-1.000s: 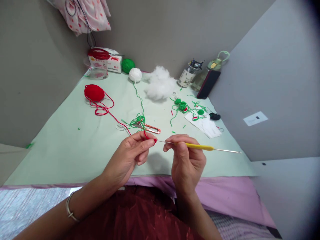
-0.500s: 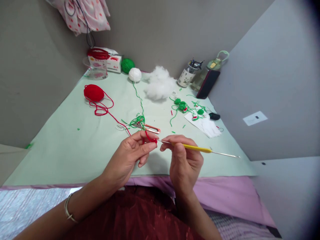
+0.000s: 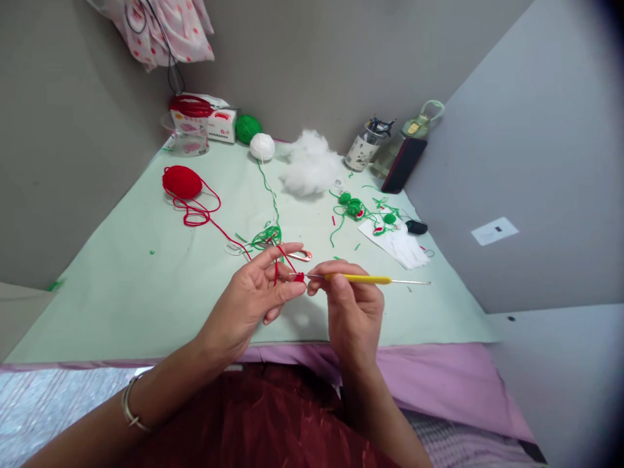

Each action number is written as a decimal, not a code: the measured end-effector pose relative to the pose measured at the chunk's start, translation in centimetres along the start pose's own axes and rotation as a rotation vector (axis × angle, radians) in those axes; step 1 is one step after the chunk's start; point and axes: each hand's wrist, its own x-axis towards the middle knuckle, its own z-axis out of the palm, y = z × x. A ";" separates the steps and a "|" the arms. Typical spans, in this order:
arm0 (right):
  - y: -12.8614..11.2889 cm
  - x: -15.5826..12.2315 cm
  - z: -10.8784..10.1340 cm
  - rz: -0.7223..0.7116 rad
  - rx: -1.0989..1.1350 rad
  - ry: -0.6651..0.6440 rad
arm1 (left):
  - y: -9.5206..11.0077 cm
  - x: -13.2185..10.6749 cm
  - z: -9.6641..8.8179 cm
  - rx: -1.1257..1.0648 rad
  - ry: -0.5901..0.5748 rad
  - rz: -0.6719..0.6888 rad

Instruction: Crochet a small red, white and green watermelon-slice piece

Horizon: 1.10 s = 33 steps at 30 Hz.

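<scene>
A small red crochet piece (image 3: pixel 299 277) is pinched between thumb and fingers of my left hand (image 3: pixel 258 286). Red yarn (image 3: pixel 229 237) runs from the red yarn ball (image 3: pixel 182 182) up over my raised left index finger and down to the piece. My right hand (image 3: pixel 353 305) grips a crochet hook (image 3: pixel 363 279) by its yellow handle, the shaft lying nearly level. The hook's left tip passes at the red piece, while its other metal end points right. Just behind my left fingers lie thread snips (image 3: pixel 303 255), partly hidden, beside tangled green yarn (image 3: pixel 267 238).
White stuffing (image 3: pixel 309 162), a white yarn ball (image 3: pixel 262 147) and a green yarn ball (image 3: pixel 248 129) sit at the back. Small green crocheted pieces (image 3: pixel 353 207) and a white tissue (image 3: pixel 397 244) lie right. A pen cup (image 3: pixel 361 153), bottle (image 3: pixel 390 156) and phone (image 3: pixel 404 166) stand behind them.
My left index finger has lifted, stretching the red yarn above the piece. My right hand and the hook have shifted left, and the hook lies more level, its tip now at the piece.
</scene>
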 end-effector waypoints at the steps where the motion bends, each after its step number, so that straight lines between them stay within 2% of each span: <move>1: 0.0 0.0 0.0 0.000 0.005 0.007 | 0.0 0.0 0.0 0.005 -0.009 0.002; 6: 0.1 0.2 0.0 -0.026 0.047 0.017 | -0.4 0.2 -0.3 0.028 -0.048 0.028; 10: 0.0 0.2 0.0 -0.034 0.062 0.023 | -0.7 0.3 -0.6 0.085 -0.023 0.077; 15: -0.4 0.3 0.0 -0.040 0.105 0.064 | -0.6 0.2 -0.7 0.099 0.002 0.074; 19: -0.6 0.1 0.1 -0.076 0.039 0.093 | -0.4 0.2 -0.5 0.064 0.001 0.081; 27: -0.3 -0.5 0.7 -0.310 -0.204 0.143 | -0.2 0.1 -0.1 0.041 0.049 0.099; 31: -0.3 -0.9 0.7 -0.460 -0.405 0.142 | -0.5 0.1 -0.1 0.040 0.032 0.109; 33: -0.3 -1.1 0.6 -0.491 -0.448 0.122 | -0.5 0.0 -0.1 0.031 0.018 0.105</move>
